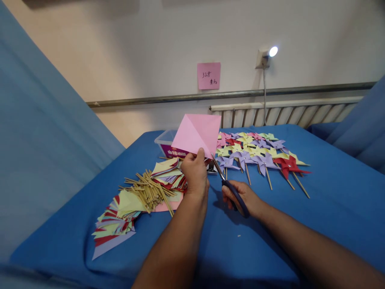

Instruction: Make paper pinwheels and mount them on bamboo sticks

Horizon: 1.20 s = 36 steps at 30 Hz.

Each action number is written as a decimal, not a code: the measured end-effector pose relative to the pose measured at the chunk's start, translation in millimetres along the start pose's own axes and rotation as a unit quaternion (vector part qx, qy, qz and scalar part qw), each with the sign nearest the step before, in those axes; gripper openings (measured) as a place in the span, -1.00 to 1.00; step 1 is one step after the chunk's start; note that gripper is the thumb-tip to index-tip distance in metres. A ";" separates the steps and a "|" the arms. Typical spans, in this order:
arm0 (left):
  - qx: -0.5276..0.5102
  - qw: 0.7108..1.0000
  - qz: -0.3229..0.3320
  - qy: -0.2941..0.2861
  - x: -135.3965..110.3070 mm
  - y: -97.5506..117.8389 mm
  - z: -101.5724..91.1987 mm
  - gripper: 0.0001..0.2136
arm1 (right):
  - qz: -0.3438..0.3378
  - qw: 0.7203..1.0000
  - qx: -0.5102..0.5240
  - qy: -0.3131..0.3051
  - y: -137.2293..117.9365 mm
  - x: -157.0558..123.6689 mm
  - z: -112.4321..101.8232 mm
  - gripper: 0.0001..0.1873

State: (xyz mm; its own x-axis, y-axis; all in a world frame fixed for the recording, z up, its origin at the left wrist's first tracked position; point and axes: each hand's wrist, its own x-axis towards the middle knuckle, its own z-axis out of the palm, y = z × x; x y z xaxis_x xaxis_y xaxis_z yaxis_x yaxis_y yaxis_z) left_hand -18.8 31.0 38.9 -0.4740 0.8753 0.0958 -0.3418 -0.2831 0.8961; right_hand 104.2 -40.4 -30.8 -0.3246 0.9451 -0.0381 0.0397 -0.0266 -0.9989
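Note:
Pinched in my left hand is a square sheet of pink paper, raised above the table with diagonal creases across it. My right hand grips a pair of scissors by dark blue handles. The blades point up and to the left, and their tips meet the paper's lower right corner. Whether they have cut into it I cannot tell. Behind my left hand lie a stack of coloured paper and a heap of thin wooden sticks.
Finished paper pinwheels on sticks cover the table's back right. A clear plastic box stands behind the pink paper. Fanned coloured sheets lie at the left on the blue tablecloth. A metal rail runs along the wall.

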 end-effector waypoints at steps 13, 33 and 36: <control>-0.012 1.000 -0.010 -0.006 -0.6 3.3 0.3 -0.75 | 0.009 1.000 0.011 0.009 -6.6 -1.9 0.7 -0.49; -0.002 1.000 0.000 -0.031 0.1 1.7 -1.5 -0.74 | 0.014 0.999 0.035 0.025 -0.2 0.3 3.2 -0.50; 0.007 0.999 0.001 -0.034 1.0 -0.8 -2.7 -0.74 | 0.010 0.999 0.034 0.026 -0.7 0.6 3.4 -0.49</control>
State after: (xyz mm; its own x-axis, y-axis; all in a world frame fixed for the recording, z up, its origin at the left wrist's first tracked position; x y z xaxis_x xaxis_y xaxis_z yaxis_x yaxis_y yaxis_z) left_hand -21.2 31.1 37.1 -0.4190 0.8992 0.1258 -0.3295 -0.2797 0.9018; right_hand 100.8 -41.0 -30.1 -0.2739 0.9600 -0.0587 -0.0197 -0.0667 -0.9976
